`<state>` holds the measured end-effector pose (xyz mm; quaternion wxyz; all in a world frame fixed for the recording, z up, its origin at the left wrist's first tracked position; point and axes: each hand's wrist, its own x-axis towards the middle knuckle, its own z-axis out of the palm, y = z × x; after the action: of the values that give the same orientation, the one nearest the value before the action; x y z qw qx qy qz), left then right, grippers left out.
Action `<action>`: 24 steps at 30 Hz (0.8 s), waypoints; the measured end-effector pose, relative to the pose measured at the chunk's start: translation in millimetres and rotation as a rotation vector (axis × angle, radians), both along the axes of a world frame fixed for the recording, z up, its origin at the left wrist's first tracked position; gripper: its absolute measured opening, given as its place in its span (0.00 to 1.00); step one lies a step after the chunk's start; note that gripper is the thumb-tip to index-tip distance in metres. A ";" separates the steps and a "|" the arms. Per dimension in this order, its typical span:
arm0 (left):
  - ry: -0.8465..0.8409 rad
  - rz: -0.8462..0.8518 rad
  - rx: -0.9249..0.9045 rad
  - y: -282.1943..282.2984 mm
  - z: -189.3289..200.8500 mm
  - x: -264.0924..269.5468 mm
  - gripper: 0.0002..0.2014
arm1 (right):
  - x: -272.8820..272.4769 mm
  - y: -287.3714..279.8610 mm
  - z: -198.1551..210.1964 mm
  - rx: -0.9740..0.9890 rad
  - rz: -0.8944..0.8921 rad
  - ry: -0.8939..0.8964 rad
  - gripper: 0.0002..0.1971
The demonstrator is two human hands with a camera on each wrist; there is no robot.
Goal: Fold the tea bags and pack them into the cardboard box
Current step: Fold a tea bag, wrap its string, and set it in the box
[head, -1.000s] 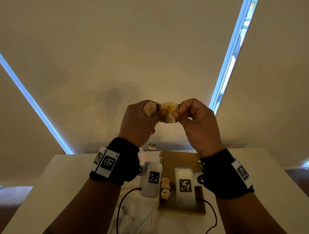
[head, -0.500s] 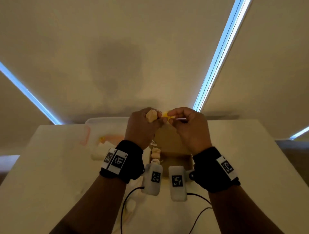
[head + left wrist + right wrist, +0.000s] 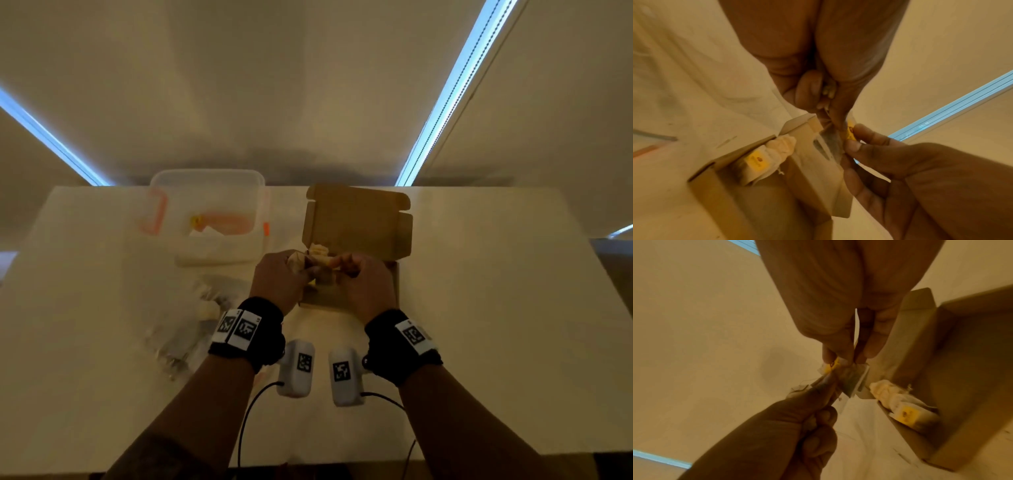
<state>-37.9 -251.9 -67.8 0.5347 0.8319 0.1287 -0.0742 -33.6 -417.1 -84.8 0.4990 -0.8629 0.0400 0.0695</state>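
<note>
White table (image 3: 479, 308) under dim warm light carries all items, with pale blinds and two bright blue-white slits behind; the tea bag (image 3: 851, 379) being worked is held in the air between both hands, just above the near-left part of the cardboard box (image 3: 356, 222); the left hand (image 3: 279, 277) pinches one end of the tea bag with curled fingers closed narrowly on the paper; the right hand (image 3: 364, 284) pinches the other end at the yellow tag (image 3: 850, 133), thumb and forefinger pressed together, remaining fingers curled; the tea bag itself is creased and partly bunched between the two grips; the cardboard box stands open at table centre, lid flap raised at the far side; packed tea bags (image 3: 768, 160) lie in a row along its left inner wall, one showing a yellow label; the rest of the box floor is bare cardboard; a clear plastic container (image 3: 209, 212) with orange clips sits to the far left of the box, apart from it; a crumpled clear plastic bag (image 3: 191, 325) lies near left on the table; both wrists wear black bands with marker tags and white camera units
</note>
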 end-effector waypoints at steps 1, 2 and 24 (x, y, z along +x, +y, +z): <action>0.016 0.023 0.010 3.2 -6.0 -0.4 0.01 | 0.3 2.2 -9.5 -0.006 0.005 0.030 0.08; 0.030 0.046 0.005 6.4 -9.9 -0.8 0.01 | 0.9 4.5 -18.6 -0.030 0.009 0.058 0.08; 0.094 0.110 -0.109 44.8 -19.7 -5.4 0.02 | 13.4 30.6 -76.0 -0.140 -0.079 0.208 0.08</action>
<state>-43.3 -207.1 -87.5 0.5757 0.7889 0.1949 -0.0906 -20.2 -386.5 -160.8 0.4329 -0.8816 0.1300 0.1359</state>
